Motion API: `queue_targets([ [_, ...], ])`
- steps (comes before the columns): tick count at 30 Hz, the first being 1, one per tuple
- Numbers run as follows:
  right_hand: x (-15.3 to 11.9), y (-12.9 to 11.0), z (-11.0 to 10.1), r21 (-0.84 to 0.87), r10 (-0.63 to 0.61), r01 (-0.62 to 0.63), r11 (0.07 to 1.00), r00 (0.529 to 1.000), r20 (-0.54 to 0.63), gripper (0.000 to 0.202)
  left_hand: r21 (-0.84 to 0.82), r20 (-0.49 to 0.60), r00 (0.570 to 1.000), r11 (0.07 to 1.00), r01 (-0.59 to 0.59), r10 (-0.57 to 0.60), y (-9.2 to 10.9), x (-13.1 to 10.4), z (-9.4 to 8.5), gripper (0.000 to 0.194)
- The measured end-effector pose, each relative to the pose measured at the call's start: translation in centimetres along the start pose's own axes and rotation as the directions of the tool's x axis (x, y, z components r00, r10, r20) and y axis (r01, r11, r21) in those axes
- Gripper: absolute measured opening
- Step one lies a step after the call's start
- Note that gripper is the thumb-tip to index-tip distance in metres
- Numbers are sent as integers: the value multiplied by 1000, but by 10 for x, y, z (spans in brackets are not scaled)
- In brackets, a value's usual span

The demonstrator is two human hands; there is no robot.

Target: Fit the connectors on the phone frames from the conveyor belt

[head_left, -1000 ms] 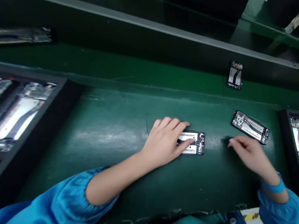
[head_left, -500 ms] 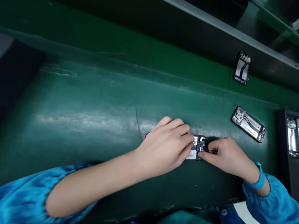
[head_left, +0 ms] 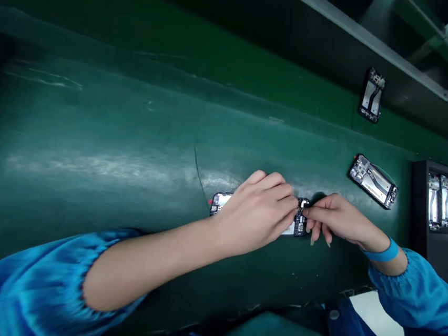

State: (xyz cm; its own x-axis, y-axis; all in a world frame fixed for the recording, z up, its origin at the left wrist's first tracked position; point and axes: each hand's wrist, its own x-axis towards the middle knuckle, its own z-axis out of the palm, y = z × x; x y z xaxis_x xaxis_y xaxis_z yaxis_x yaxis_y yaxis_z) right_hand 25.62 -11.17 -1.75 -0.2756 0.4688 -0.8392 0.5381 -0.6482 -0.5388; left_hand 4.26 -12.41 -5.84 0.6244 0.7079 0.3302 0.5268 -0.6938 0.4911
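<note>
An opened phone body (head_left: 300, 229) lies on the green mat, its long side running left to right. My left hand (head_left: 257, 213) covers its middle, fingers bent down onto it; the fingertips are hidden. At its right end, my right hand (head_left: 332, 218) pinches at the small circuit parts with thumb and index finger, the other fingers curled below. Whatever is between those fingertips is too small to make out. A thin dark wire (head_left: 199, 173) rises from the phone's left end, beside a red tab (head_left: 210, 202).
Another opened phone (head_left: 374, 181) lies tilted to the right, and one more (head_left: 372, 95) rests farther back. A black tray (head_left: 420, 208) holding several phone bodies stands at the right edge. A dark ledge with a metal edge (head_left: 363, 39) runs along the back.
My right hand has moved up along the phone's right end, and its lower fingers now show. My left hand has shifted slightly right, uncovering more of the phone's left end. The view has shifted too.
</note>
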Motion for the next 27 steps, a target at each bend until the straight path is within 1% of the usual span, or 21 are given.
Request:
queue_targets([
  [5, 0, 1, -2, 41, -5, 4, 999, 1000, 15, 35, -25, -7, 1000, 1000, 6, -6, 0, 0, 0, 29],
  [10, 0, -3, -3, 21, 18, -19, 1000, 999, 49, 37, -60, 8, 999, 997, 38, -38, 0, -1, -1, 30],
  [12, 1, -5, -2, 1, 26, -26, 1000, 999, 33, 36, -75, 13, 999, 996, 51, -50, 0, -1, -2, 30],
  [16, 5, -11, -2, -71, 16, -19, 997, 999, -37, 34, -96, 21, 997, 993, 72, -71, -1, 0, -3, 29],
  [20, 6, -15, -7, -141, -12, 15, 990, 1000, 23, 28, -115, 29, 994, 987, 112, -109, -2, 1, -2, 28],
  [24, 6, -15, -11, -139, -18, 20, 990, 1000, 9, 27, -154, 64, 990, 979, 133, -125, -4, 3, -3, 28],
  [27, 7, -14, -13, -136, -20, 23, 990, 999, 27, 29, -192, 99, 985, 968, 161, -145, -5, 5, -5, 28],
])
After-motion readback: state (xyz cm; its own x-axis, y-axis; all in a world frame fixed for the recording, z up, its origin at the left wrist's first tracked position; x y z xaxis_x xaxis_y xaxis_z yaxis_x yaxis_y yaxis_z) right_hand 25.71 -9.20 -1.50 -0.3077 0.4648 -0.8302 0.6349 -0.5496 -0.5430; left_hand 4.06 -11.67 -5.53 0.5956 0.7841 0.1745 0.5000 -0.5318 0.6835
